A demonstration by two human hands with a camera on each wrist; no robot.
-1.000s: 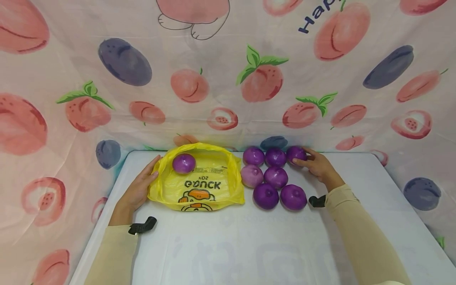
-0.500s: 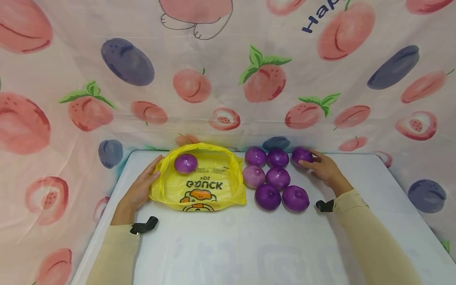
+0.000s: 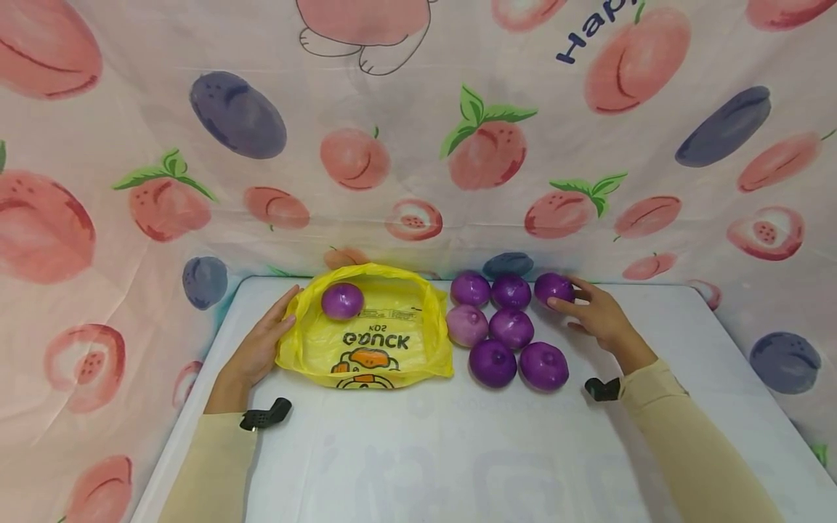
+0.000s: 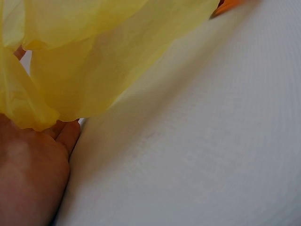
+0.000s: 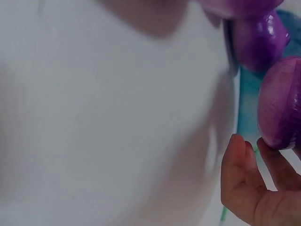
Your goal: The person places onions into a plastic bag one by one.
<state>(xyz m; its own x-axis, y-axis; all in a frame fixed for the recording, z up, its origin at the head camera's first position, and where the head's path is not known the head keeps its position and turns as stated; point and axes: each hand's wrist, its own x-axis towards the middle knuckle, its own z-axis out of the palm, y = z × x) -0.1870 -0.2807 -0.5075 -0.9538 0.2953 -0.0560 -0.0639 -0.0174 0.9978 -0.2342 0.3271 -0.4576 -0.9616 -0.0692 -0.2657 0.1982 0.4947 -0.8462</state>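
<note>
A yellow plastic bag (image 3: 428, 349) with a duck print lies with its mouth spread on the white table, one red onion (image 3: 343, 301) inside at its back left. My left hand (image 3: 258, 345) holds the bag's left side between thumb and fingers; in the left wrist view the yellow film (image 4: 84, 70) covers the fingers partly. My right hand (image 3: 601, 319) grips a purple red onion (image 3: 553, 289) at the back right, thumb in front and fingers behind. In the right wrist view this held onion (image 5: 280, 103) is cut off by the frame edge.
Several more red onions stand in rows right of the bag, among them a pale one (image 3: 467, 325) and a dark one at the front (image 3: 492, 363). Behind the white table (image 3: 418, 450) hangs a fruit-printed cloth (image 3: 418, 145).
My right hand has shifted the back-right onion slightly right, opening a small gap from its neighbour. My left hand stays at the bag. The whole head view has moved a little.
</note>
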